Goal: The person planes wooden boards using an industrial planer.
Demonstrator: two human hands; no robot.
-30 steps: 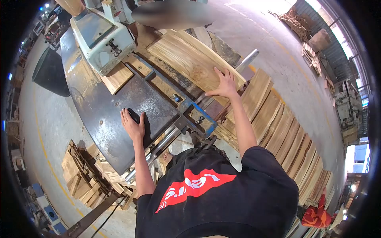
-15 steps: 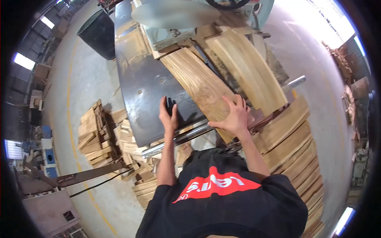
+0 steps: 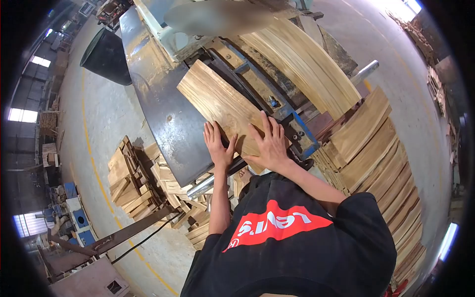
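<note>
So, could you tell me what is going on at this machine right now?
A person in a black shirt stands at a woodworking machine with both hands pressed flat on the near end of a wooden board. The left hand and the right hand lie side by side, fingers spread. The board lies on the dark metal table, its far end toward the pale machine housing. A stack of boards sits to the person's right, and offcuts are piled on the floor to the left.
</note>
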